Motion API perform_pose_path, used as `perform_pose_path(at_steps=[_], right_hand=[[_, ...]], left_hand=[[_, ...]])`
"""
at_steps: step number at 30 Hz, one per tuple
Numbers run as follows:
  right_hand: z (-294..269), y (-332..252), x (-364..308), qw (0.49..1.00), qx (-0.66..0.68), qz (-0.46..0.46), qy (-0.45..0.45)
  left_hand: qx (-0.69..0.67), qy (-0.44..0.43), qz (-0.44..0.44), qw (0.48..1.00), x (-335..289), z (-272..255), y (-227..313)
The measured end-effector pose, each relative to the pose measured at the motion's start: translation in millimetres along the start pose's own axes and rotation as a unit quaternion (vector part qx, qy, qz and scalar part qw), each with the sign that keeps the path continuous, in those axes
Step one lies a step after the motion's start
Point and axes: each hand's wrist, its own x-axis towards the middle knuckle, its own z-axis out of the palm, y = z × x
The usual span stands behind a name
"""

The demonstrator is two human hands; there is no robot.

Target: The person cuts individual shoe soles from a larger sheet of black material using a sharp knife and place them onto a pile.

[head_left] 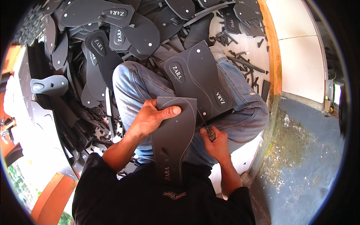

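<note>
My left hand [150, 118] grips a dark grey foam sheet [170, 138], thumb flat on its face and fingers hidden behind it. A curved sole outline runs along the sheet's right side, and its lower end rests against my shirt. Closed round the handle of a thin-bladed knife [211, 134] is my right hand [218, 146]. The narrow blade points up and left, close to the sheet's right edge; whether it touches is too fine to tell. Across my lap lies a second foam sheet [193, 62], marked with sole outlines and raised oval pads.
A heap of cut foam soles [140, 35] spreads in front and to the left. Thin dark offcuts [247, 65] are scattered at the far right by a wooden edge [275, 56]. A stained grey floor [307, 150] lies beyond it.
</note>
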Motion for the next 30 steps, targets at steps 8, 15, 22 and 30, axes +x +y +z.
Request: perform_pose_path(at_steps=[8,15,22,30], right_hand=[[-9,-6,15,0.998,-0.028,-0.053,-0.027],[-23,-54,83,0.993,0.100,-0.053,-0.027],[-38,-41,84,0.950,0.311,0.035,0.000],[-44,-13,68,0.950,0.257,0.068,-0.165]], left_hand=[[0.088,-0.002,-0.041,0.995,-8,15,21],[0.064,-0.087,-0.014,0.994,-2,18,11],[-0.082,-0.031,-0.057,0.995,32,-3,-33],[-0.294,-0.040,-0.123,0.947,36,27,-73]])
